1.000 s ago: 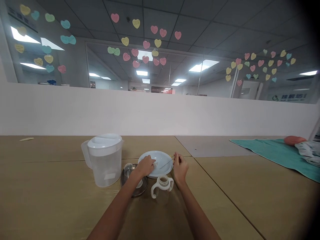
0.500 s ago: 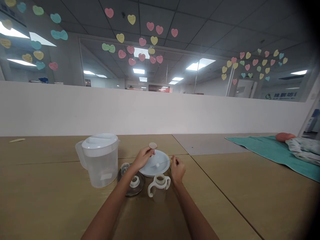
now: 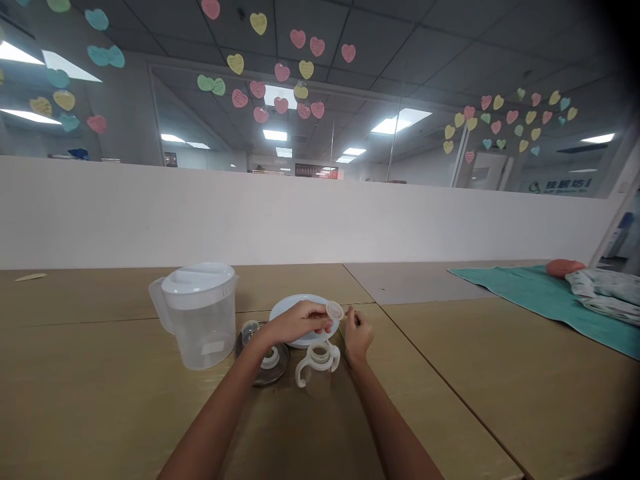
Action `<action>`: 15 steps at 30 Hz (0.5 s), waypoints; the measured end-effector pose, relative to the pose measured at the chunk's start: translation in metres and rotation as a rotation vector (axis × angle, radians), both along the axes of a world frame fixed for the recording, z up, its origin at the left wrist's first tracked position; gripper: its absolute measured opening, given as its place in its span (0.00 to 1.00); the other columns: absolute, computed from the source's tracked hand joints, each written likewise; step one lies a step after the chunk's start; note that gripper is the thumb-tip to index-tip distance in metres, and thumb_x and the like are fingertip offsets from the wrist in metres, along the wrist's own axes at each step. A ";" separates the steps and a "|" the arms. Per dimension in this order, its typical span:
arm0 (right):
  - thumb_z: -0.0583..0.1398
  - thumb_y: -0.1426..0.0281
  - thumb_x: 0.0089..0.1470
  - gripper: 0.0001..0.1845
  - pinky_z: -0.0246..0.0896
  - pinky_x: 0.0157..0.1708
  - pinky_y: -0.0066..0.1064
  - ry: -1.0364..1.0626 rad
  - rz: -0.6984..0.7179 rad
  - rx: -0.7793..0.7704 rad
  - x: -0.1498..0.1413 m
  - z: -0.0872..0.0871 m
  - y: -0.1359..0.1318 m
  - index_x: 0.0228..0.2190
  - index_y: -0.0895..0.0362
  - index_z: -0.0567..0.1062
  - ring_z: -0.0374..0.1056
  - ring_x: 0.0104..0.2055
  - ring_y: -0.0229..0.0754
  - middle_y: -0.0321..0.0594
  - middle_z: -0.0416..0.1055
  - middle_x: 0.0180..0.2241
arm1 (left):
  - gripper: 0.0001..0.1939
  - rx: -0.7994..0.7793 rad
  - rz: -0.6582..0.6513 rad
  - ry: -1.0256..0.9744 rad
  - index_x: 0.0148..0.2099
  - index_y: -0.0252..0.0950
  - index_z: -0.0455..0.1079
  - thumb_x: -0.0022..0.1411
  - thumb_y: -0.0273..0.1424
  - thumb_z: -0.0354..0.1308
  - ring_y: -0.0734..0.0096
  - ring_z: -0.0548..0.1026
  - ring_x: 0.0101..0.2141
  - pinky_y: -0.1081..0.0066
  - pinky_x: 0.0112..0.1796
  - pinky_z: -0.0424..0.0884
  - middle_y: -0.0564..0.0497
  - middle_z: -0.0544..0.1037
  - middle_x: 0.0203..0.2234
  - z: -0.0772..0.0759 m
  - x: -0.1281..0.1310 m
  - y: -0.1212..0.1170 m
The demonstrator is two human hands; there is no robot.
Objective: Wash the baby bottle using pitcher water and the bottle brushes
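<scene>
Pinched only by the left hand (image 3: 300,321)'s fingertips, the translucent round piece (image 3: 335,311) could slip onto the near two-handled bottle (image 3: 320,366); right hand (image 3: 359,339) closed, contents unclear.

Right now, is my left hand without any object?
No, your left hand holds a small round translucent piece near the right hand.

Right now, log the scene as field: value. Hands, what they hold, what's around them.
left hand: holding a small round clear piece over the plate's right side
right hand: fingers curled closed; anything pinched too small to tell
plate: white, behind the bottle
bottle: clear, upright, open-mouthed, two white handles
tray: dark, left of bottle, bearing a white ring
pitcher: clear, white lid on, left of tray
</scene>
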State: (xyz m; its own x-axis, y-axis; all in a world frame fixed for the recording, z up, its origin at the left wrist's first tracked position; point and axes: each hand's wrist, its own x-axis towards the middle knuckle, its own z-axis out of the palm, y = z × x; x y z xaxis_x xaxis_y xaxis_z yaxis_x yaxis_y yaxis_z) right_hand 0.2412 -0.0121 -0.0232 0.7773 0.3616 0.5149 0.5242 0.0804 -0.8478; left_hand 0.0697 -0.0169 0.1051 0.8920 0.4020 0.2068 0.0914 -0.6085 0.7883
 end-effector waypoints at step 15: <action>0.49 0.54 0.53 0.26 0.44 0.23 0.26 0.007 0.024 0.008 0.002 0.000 0.002 0.19 0.60 0.73 0.55 0.20 0.36 0.38 0.66 0.17 | 0.14 -0.007 0.058 -0.040 0.35 0.33 0.69 0.58 0.39 0.52 0.74 0.68 0.31 0.75 0.33 0.63 0.52 0.71 0.28 0.012 -0.008 -0.008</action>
